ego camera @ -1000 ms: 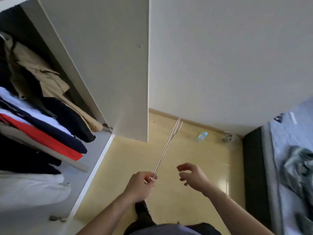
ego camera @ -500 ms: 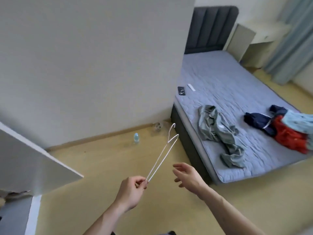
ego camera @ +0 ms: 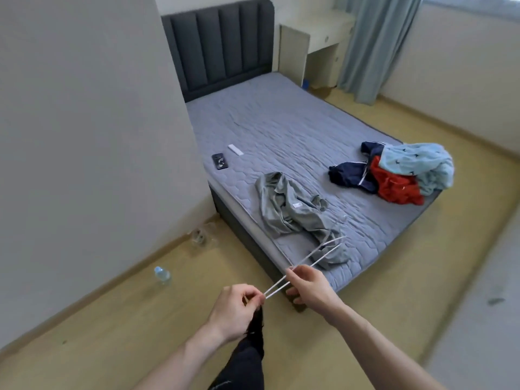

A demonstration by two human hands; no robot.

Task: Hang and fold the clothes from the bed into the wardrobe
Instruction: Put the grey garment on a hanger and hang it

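Head cam has both hands out front on a thin white hanger (ego camera: 309, 260), left hand (ego camera: 236, 311) pinching its near end, right hand (ego camera: 312, 285) pinching mid-wire, pointing toward the bed (ego camera: 281, 130) where a grey garment (ego camera: 289, 209) sprawls, colourful clothes pile (ego camera: 394, 170) further right.

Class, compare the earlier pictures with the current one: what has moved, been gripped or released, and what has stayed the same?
The view swung from the wardrobe to the bed. The right hand, empty before, now pinches the white hanger; nothing was released. The left hand still grips its end. Since half a second ago the grey garment and the pile of clothes lie unmoved.
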